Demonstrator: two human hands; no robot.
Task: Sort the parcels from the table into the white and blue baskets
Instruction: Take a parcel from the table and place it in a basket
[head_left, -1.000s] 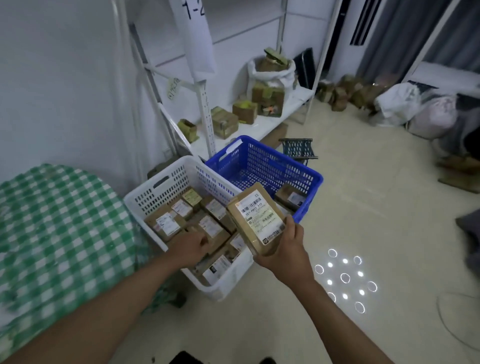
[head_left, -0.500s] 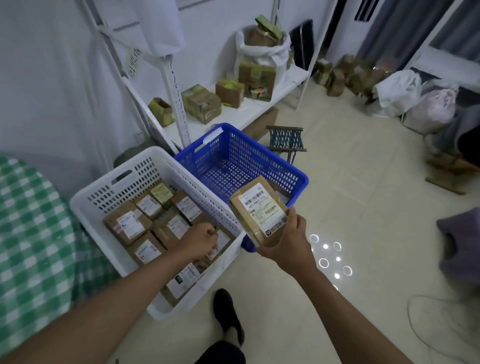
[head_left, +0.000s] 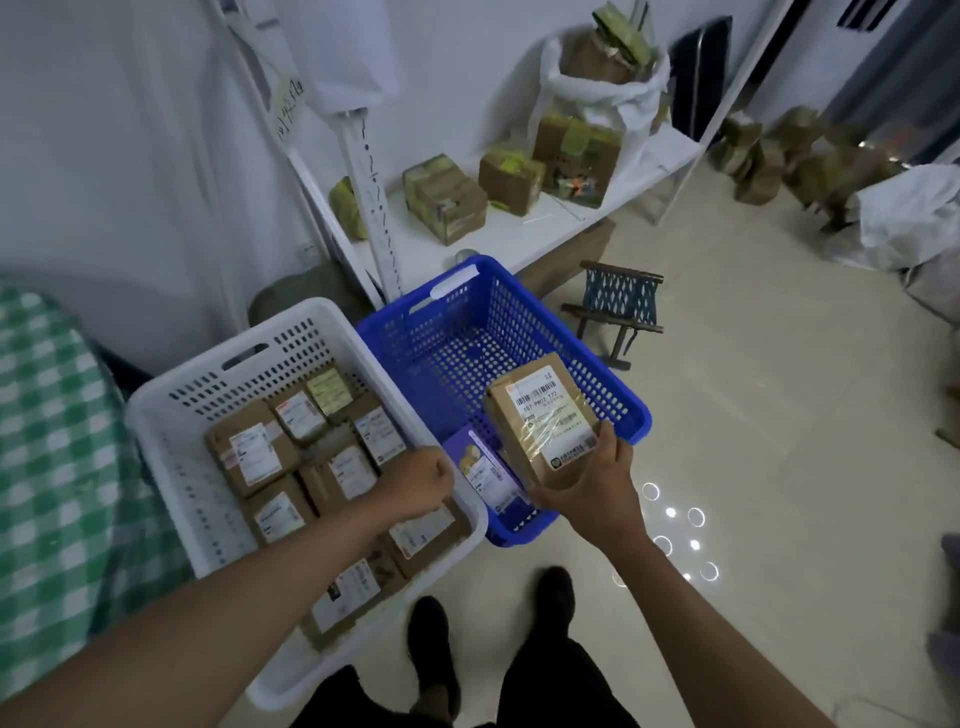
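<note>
A white basket (head_left: 291, 325) on the floor holds several brown parcels (head_left: 254, 452) with white labels. To its right stands a blue basket (head_left: 441, 332) with a purple parcel (head_left: 485, 470) lying at its near end. My right hand (head_left: 592, 491) grips a brown labelled parcel (head_left: 543, 421) from below, tilted, above the near right part of the blue basket. My left hand (head_left: 418, 488) hovers as a fist over the right side of the white basket, with nothing visible in it.
The green checked tablecloth (head_left: 52, 441) fills the left edge. A white shelf (head_left: 519, 234) behind the baskets carries taped boxes and a white sack. A small stool (head_left: 618, 309) stands right of the blue basket. My shoes (head_left: 431, 644) are just behind the baskets.
My view has tipped downward and closer. My right hand has carried the parcel over the blue basket. My left hand has moved from the parcels toward the white basket's right side.
</note>
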